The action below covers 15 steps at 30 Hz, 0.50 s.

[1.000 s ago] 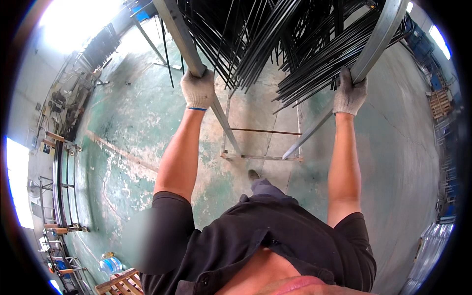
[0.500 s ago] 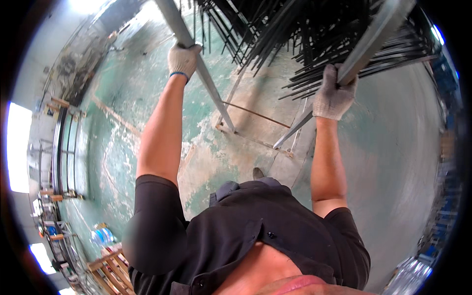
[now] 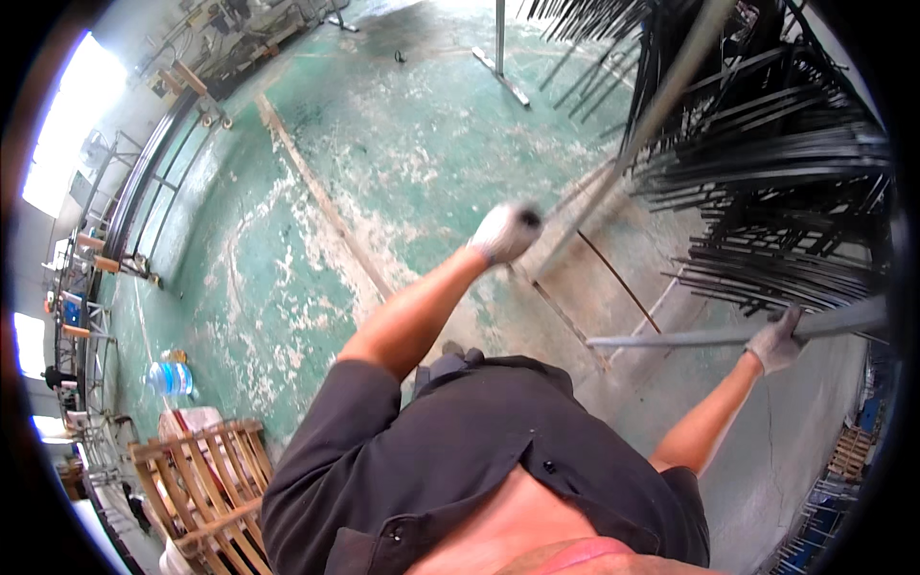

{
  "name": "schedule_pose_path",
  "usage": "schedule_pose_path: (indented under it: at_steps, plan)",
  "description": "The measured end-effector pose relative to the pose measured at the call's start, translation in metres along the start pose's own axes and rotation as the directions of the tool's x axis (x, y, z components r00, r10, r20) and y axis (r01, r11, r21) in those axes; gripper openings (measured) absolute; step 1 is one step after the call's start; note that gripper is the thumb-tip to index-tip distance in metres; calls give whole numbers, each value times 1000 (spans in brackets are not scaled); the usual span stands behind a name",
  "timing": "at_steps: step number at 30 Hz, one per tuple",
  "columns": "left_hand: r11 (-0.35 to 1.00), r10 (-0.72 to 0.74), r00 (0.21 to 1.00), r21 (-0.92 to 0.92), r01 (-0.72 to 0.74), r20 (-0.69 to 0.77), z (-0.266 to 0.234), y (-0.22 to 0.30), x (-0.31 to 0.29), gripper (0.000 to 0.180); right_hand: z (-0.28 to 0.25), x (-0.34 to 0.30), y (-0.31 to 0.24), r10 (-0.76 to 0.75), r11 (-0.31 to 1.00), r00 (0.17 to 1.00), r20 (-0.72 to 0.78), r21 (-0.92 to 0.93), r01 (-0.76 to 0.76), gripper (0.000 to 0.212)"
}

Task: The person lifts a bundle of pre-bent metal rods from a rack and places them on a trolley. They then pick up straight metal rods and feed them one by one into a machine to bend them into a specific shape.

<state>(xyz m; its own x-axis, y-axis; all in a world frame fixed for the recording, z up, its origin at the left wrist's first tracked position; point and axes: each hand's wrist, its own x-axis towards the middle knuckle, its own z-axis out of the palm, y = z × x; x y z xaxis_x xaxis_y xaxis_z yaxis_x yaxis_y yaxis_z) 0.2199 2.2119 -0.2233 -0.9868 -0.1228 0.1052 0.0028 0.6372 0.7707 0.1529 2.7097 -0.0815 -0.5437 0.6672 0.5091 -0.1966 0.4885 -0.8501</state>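
Observation:
My left hand (image 3: 506,233), in a pale knitted glove, is just left of a grey metal post (image 3: 644,134) and appears apart from it. Motion smears its fingers, so their pose is unclear. Out to the right, my gloved right hand (image 3: 776,343) is wrapped round a second grey metal post (image 3: 690,337). Both posts rise from a floor-level frame (image 3: 565,314) with a thin rusty crossbar (image 3: 613,275). Beside and beyond the posts, many thin black rods (image 3: 776,172) lie stacked in bristling layers.
Worn green floor (image 3: 249,259) spreads to the left. A wooden pallet (image 3: 206,479) and a large blue water bottle (image 3: 171,379) are at lower left. A long black rack (image 3: 158,158) stands along the left side. At the top is a metal stand foot (image 3: 500,77).
My left hand has let go of the left post. The view has turned leftward, so the rods and posts sit farther right. My right hand still grips its post, now farther out.

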Motion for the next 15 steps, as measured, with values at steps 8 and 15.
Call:
schedule_pose_path:
  at_steps: [8, 15]
  plan:
    - [392, -912, 391, -546, 741, -124, -98, -372, -242, 27, 45, -95, 93, 240, 530, 884, -402, -708, -466, 71]
    - [65, -983, -83, -730, 680, -164, -204, -466, -307, 25, 173, -449, 211, 969, 197, 124, 214, -971, 136, 56]
